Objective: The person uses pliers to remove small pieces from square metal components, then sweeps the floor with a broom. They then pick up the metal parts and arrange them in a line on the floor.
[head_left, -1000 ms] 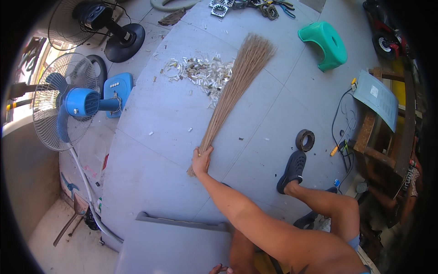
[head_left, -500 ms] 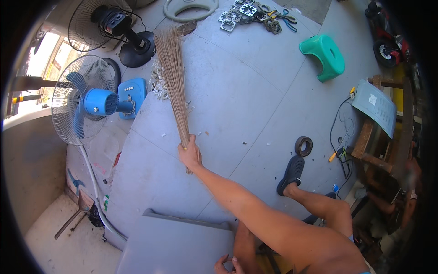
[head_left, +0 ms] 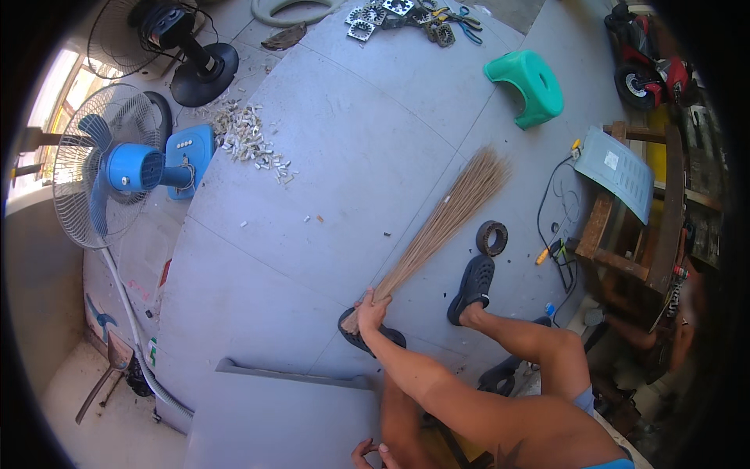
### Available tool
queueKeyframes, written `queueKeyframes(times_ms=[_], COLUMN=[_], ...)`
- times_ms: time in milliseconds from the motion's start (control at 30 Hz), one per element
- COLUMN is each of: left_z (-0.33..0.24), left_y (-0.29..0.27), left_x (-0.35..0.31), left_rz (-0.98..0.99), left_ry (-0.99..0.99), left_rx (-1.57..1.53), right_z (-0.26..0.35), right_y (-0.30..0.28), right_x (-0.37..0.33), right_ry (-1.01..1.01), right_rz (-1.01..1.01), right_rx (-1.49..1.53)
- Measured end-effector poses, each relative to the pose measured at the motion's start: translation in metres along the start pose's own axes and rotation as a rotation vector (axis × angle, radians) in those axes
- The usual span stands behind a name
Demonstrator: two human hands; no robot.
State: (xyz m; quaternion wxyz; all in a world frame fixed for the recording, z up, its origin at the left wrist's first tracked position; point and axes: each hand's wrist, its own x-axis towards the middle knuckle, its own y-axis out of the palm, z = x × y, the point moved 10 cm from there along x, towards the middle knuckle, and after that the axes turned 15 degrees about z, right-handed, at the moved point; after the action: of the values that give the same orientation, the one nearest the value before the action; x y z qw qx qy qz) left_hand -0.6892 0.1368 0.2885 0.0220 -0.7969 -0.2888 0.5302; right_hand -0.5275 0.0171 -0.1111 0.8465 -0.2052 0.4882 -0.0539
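Note:
My right hand (head_left: 371,309) is closed around the bundled end of a stick broom (head_left: 445,215). The broom lies slantwise across the floor, its bristles fanned out to the far right near a dark ring-shaped part (head_left: 491,238). Beneath the grip is my left foot in a black clog (head_left: 351,332). My left hand (head_left: 375,453) shows only partly at the lower edge, fingers loosely bent and apart with nothing visible in them. A heap of small whitish bits (head_left: 246,137) lies at the far left, with a few strays (head_left: 244,224) nearer.
A blue fan (head_left: 137,166) and a black fan (head_left: 205,70) stand left. A green stool (head_left: 535,90) is far right, with metal parts (head_left: 371,16) and pliers (head_left: 465,23) at the back. A wooden frame (head_left: 613,234) stands right; a grey panel (head_left: 281,414) is close by.
My right hand has swung the broom from beside the whitish heap toward the right and nearer to me, uncovering the heap. The view has shifted slightly.

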Motion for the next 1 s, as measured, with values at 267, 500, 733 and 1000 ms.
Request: queueKeyframes(times_ms=[267, 500, 733, 1000], left_z=[0.003, -0.011, -0.028, -0.036], left_y=[-0.018, -0.027, -0.021, 0.002], left_x=[-0.001, 0.009, -0.004, -0.010], left_rz=[-0.051, -0.046, -0.145, -0.115], left_ry=[0.059, 0.187, 0.164, 0.148], left_rx=[0.204, 0.239, 0.303, 0.242], right_z=[-0.004, 0.114, 0.243, 0.268], right_y=[0.220, 0.313, 0.289, -0.069], right_x=[-0.032, -0.058, -0.036, -0.008], right_ry=[0.037, -0.186, -0.556, -0.476], right_rz=[0.220, 0.569, 0.654, 0.517], right_rx=[-0.095, -0.275, -0.402, -0.921])
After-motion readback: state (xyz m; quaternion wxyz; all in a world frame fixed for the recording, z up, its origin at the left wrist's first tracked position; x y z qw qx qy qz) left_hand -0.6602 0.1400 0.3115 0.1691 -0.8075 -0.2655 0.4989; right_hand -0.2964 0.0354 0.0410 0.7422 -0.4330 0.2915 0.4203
